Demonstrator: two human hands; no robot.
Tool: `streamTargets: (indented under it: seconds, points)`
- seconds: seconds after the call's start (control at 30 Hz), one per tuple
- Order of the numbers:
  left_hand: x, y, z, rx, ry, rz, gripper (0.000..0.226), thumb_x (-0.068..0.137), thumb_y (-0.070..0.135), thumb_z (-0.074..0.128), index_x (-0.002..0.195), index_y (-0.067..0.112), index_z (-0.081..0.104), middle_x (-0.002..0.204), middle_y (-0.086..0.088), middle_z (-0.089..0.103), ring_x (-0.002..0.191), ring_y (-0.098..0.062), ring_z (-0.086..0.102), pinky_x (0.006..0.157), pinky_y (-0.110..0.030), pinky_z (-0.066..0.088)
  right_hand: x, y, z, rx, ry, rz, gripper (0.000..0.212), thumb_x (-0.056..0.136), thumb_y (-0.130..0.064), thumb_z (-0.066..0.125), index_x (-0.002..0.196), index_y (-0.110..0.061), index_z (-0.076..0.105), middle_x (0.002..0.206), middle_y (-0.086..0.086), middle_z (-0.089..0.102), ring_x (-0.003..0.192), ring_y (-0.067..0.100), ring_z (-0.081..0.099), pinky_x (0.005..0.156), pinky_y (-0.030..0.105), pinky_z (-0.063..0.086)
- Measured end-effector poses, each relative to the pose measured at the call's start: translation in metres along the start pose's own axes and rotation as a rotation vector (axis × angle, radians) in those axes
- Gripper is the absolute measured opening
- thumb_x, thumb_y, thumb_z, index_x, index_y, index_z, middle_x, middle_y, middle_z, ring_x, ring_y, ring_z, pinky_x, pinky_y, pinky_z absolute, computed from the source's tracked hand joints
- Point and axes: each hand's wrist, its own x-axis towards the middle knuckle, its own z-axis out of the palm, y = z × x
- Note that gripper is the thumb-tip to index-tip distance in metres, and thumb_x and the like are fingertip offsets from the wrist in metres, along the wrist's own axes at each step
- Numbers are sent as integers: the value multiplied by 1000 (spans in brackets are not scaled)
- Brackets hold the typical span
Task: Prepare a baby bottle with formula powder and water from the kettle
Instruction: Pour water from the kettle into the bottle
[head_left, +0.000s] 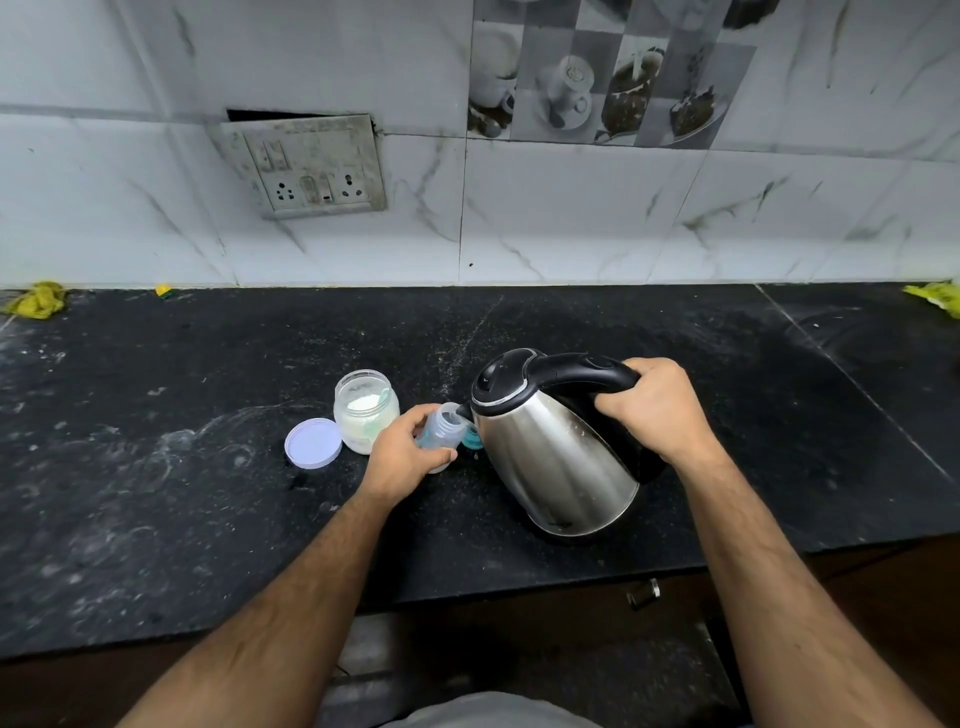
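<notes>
My right hand (655, 408) grips the black handle of the steel kettle (556, 457), which is lifted and tilted to the left. Its spout sits right at the open mouth of the clear baby bottle (441, 427). My left hand (402, 454) holds that bottle, tilted toward the kettle, just above the counter. An open jar of white formula powder (365, 410) with a scoop inside stands just left of the bottle. A teal bottle cap (471, 436) lies between bottle and kettle, partly hidden.
The jar's pale lid (313, 443) lies flat on the black counter (208, 493) to the left of the jar. Yellow cloths (39, 300) sit at both far back corners. A wall socket panel (306, 166) hangs above. The counter's front edge runs close to my body.
</notes>
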Motion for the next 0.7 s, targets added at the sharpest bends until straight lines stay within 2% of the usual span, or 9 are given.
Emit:
streamTargets:
  seconds: [0.47, 0.6, 0.7]
  points:
    - [3, -2, 3, 8, 1, -7, 59, 68, 5, 85, 117, 29, 62, 110, 12, 70, 103, -5, 64, 91, -20, 48, 2, 2, -2, -30, -6, 4, 7, 65, -9, 71, 64, -9, 64, 50, -3, 58, 47, 14, 53, 51, 28, 41]
    - [3, -2, 4, -1, 5, -12, 59, 68, 4, 84, 115, 31, 62, 110, 12, 70, 103, -4, 65, 92, -23, 49, 1, 2, -3, -51, -1, -12, 5, 66, -9, 71, 68, -8, 67, 57, 4, 63, 51, 17, 56, 53, 30, 43]
    - [3, -2, 4, -4, 5, -15, 60, 67, 4, 84, 116, 29, 62, 110, 11, 70, 103, -5, 65, 92, -22, 49, 1, 0, -4, -55, -2, -17, 4, 66, -9, 71, 68, -9, 68, 56, 3, 63, 52, 16, 57, 53, 30, 44]
